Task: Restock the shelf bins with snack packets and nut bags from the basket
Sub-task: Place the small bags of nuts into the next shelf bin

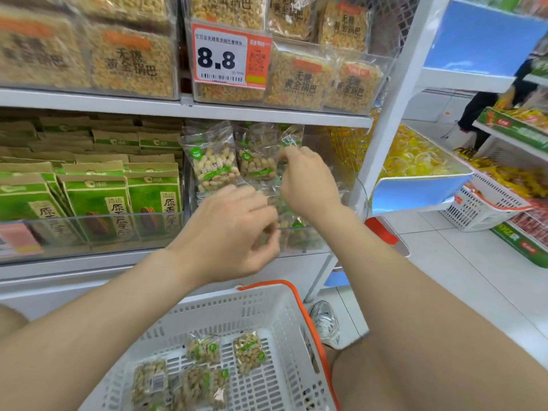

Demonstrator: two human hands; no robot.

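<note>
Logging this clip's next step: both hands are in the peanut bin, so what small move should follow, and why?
Probably the right hand should settle the peanut bag it pinches upright in the clear bin; more bags wait in the basket.

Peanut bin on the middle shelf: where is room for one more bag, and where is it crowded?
It seems free at the right end of the peanut bin, between the right hand and the white upright. The left and middle are crowded: peanut bags stand packed, and the left hand is in front.
</note>
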